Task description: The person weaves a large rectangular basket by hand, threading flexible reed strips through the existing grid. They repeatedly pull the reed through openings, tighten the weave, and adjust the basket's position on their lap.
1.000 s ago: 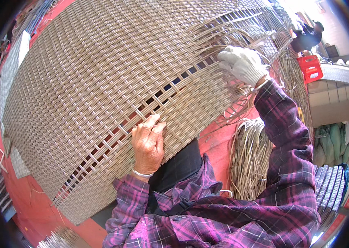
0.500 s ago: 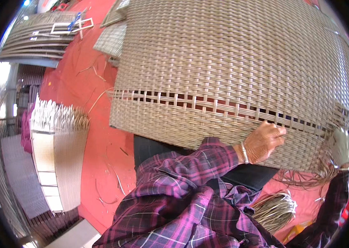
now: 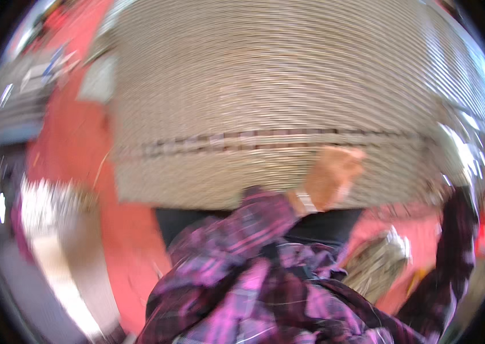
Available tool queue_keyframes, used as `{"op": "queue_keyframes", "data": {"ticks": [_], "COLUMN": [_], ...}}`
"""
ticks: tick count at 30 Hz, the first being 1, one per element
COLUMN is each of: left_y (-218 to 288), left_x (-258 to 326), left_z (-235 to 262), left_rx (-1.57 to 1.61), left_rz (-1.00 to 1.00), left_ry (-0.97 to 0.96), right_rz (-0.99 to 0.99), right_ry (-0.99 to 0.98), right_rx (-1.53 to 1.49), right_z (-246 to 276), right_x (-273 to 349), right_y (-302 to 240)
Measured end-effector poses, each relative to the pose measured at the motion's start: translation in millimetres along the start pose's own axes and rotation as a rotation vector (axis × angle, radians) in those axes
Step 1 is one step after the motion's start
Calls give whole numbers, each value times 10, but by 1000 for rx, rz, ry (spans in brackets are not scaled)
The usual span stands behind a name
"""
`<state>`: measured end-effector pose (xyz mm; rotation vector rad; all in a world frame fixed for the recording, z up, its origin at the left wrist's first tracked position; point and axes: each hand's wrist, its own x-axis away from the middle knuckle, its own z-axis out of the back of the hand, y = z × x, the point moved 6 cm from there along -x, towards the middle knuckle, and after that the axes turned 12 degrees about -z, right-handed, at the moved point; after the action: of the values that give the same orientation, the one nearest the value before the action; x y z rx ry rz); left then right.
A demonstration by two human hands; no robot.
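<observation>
Over the thighs [image 3: 328, 226] lies the woven wicker panel [image 3: 265, 69], presumably for support. Just inside its near edge the left hand [image 3: 331, 176] looks curled, perhaps steadying it, pinch unclear; the right hand [image 3: 453, 157], by the right edge, is too blurred to tell.

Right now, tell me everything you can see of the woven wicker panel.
The woven wicker panel is broad and tan-brown, its strands resembling synthetic rattan, though motion blurs them. Its near edge lies at the person's lap; a row of dark openings crosses it near that edge. The left hand appears to rest on it there.
</observation>
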<state>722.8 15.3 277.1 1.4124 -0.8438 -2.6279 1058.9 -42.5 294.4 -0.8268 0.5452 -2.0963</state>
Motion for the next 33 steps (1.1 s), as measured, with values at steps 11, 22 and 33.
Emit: {"op": "queue_keyframes", "data": {"ticks": [11,22,33], "left_y": [-456,-486,-493], "left_x": [26,38,57], "left_z": [-220,-141,-140], "left_rx": [-79,-88,-96], "left_rz": [139,120,141], "left_ry": [-225,-218,-230], "right_rz": [91,-13,5], "right_ry": [157,107,3], "right_rx": [1201,999,942], "right_z": [-58,-45,-127], "right_x": [-375,-301,-320], "right_y": [-781,-733,-589]}}
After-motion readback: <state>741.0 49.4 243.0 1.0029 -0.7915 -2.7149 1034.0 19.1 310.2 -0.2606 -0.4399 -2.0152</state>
